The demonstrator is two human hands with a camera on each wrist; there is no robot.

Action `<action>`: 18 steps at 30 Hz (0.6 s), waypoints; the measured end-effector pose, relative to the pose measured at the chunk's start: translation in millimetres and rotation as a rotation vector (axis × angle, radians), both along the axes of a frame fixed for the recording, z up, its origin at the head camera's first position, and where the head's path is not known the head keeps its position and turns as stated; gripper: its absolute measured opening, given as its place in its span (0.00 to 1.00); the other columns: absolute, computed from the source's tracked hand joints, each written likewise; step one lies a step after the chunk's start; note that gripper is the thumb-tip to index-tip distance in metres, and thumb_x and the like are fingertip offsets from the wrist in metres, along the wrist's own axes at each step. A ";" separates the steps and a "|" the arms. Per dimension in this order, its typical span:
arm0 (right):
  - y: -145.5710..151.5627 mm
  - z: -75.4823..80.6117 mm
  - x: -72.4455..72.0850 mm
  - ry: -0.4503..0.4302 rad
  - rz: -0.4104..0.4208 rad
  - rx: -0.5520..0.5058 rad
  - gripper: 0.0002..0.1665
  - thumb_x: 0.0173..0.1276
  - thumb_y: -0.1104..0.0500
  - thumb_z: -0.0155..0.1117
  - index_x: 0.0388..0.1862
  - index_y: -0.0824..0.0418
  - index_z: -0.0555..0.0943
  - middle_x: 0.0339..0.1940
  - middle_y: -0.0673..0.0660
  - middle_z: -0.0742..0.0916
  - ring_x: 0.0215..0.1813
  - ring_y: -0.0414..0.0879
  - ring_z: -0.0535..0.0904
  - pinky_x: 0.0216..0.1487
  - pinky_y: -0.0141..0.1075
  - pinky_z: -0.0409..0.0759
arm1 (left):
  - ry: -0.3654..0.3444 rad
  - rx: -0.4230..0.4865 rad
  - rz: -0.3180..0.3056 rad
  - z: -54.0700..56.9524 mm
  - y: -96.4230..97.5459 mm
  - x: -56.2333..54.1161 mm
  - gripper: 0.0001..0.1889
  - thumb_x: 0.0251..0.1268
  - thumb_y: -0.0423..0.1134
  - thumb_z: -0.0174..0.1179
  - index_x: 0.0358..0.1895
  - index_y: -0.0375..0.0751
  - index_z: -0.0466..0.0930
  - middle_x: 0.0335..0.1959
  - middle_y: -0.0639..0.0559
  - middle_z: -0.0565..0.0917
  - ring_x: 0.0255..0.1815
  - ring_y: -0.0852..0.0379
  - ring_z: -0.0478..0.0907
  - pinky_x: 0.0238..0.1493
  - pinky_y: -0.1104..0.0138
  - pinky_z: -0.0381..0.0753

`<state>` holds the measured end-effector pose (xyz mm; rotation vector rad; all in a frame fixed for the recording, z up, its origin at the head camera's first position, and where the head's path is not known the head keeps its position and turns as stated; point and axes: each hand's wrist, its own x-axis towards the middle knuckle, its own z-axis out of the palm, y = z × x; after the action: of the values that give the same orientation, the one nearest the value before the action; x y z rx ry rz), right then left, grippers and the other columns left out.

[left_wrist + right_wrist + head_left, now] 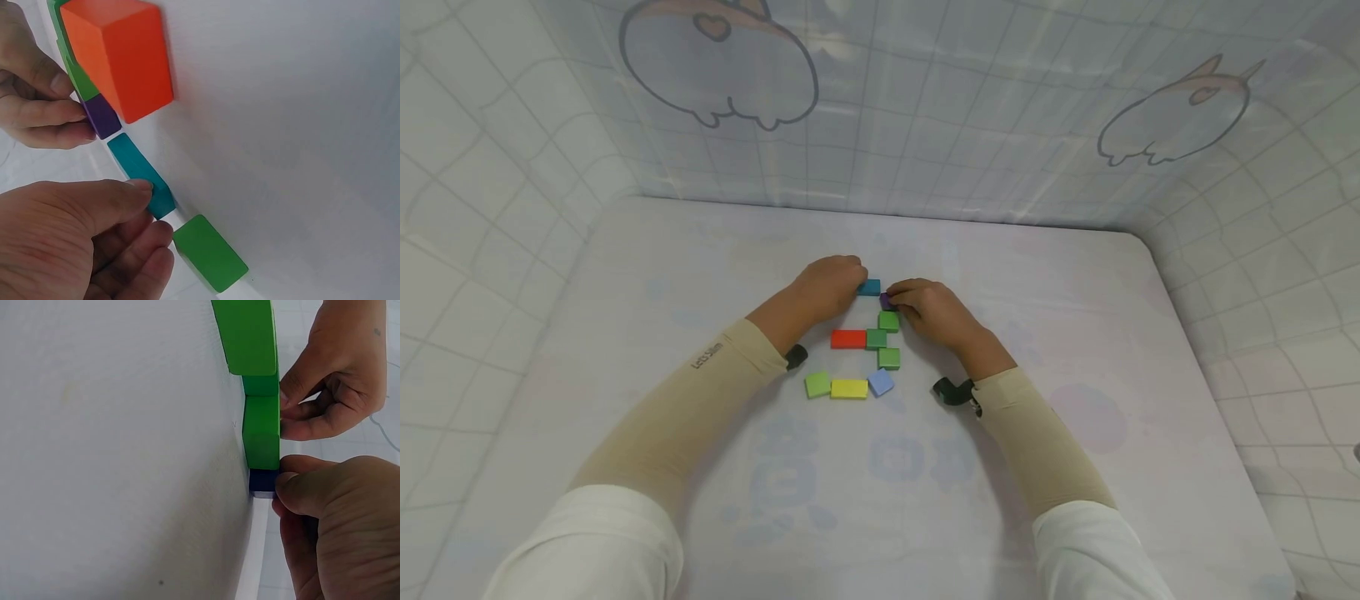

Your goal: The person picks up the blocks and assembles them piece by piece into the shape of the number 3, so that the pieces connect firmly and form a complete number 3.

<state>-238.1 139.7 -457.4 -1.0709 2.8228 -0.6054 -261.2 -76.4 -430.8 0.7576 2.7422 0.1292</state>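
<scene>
My left hand (829, 287) pinches a teal block (870, 287) between thumb and fingers; the left wrist view shows the thumb on the block's side. Close beside those fingers lies a green block (211, 253), hidden behind the hand in the head view. With thumb and fingertips, my right hand (936, 312) holds a small purple block (885, 302). It sits just right of the teal block, a narrow gap apart, and against the end of a green block (261, 431) in the right wrist view.
Below the hands lie more green blocks (889, 358) and a red block (848, 339). Nearer the body is a row of a lime block (817, 384), a yellow block (849, 389) and a tilted light blue block (881, 382). Cloth walls (925, 150) border the white table (1037, 275).
</scene>
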 end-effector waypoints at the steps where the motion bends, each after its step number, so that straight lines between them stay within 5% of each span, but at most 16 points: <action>1: 0.1 -0.3 0.0 0.003 0.002 -0.002 0.14 0.72 0.67 0.60 0.54 0.62 0.86 0.60 0.55 0.84 0.65 0.48 0.78 0.67 0.39 0.74 | 0.000 0.002 0.002 -0.5 0.1 -0.2 0.12 0.71 0.33 0.58 0.54 0.38 0.81 0.46 0.47 0.81 0.46 0.51 0.77 0.55 0.61 0.80; 18: -0.1 -3.5 0.6 0.048 0.032 -0.049 0.13 0.72 0.68 0.60 0.51 0.66 0.86 0.57 0.57 0.85 0.62 0.50 0.79 0.65 0.40 0.75 | -0.003 0.013 0.013 -1.9 0.8 -0.2 0.13 0.71 0.33 0.58 0.55 0.37 0.80 0.48 0.47 0.80 0.47 0.51 0.77 0.57 0.61 0.80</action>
<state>-237.5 139.5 -460.8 -1.1520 2.8387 -0.6576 -261.4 -75.6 -432.7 0.7430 2.7458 0.1504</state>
